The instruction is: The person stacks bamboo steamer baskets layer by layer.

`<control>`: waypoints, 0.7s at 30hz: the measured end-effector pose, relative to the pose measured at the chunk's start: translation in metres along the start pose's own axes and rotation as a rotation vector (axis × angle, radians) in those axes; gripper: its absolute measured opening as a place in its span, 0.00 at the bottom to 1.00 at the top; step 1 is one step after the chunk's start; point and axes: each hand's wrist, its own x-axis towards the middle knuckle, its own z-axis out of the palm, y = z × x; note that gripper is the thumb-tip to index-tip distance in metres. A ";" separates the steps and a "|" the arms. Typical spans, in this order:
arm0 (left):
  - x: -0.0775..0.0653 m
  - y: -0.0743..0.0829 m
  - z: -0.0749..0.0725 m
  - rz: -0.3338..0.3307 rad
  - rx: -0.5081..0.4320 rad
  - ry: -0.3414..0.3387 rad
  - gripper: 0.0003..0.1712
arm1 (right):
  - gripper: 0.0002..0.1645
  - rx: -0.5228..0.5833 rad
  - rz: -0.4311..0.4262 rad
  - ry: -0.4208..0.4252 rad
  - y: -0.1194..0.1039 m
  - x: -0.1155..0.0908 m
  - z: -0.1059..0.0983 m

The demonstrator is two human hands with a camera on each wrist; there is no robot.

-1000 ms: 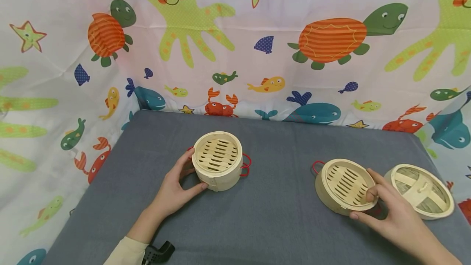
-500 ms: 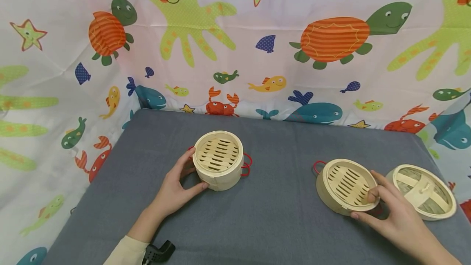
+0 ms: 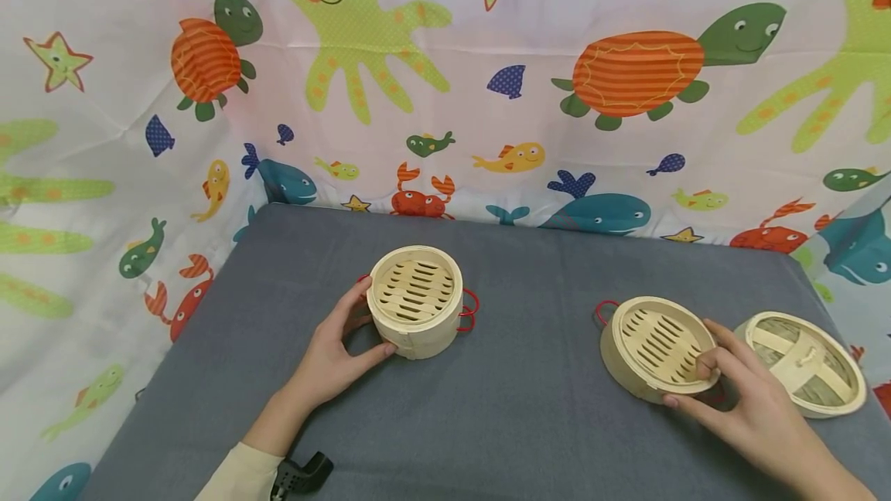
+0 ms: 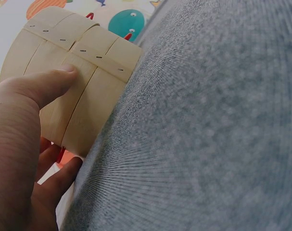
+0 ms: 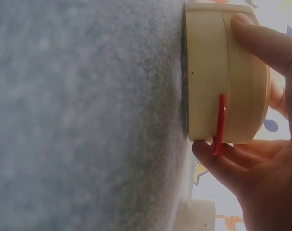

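Observation:
On the left, a stack of two small bamboo steamer baskets [image 3: 415, 301] stands on the grey cloth, slatted side up, with red loop handles. My left hand [image 3: 329, 356] grips it from the left, thumb on the near wall and fingers round the far left side. In the left wrist view, the thumb presses the wall of the stacked baskets [image 4: 83, 103] near their seam. Further right, a single bamboo steamer basket [image 3: 657, 346] is held by my right hand [image 3: 748, 400]. The right wrist view shows that basket [image 5: 208, 72] against the cloth, thumb and fingers on opposite sides.
A round bamboo steamer lid [image 3: 800, 362] with a crossed strip lies just right of the single basket, partly behind my right hand. The grey cloth-covered table [image 3: 501, 424] runs back to a hanging curtain [image 3: 445, 99] printed with sea animals.
The head view has shifted very slightly. Both hands keep their holds, and the baskets and lid stay where they were.

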 end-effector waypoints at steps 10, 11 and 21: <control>0.000 0.001 0.000 -0.003 0.006 0.009 0.61 | 0.33 0.015 0.027 0.005 -0.008 0.013 0.001; 0.000 0.001 0.000 -0.003 0.009 0.010 0.61 | 0.34 0.019 0.025 0.006 -0.009 0.014 0.002; -0.001 0.001 0.001 0.007 0.003 0.008 0.62 | 0.34 0.058 0.053 0.010 -0.024 0.025 0.008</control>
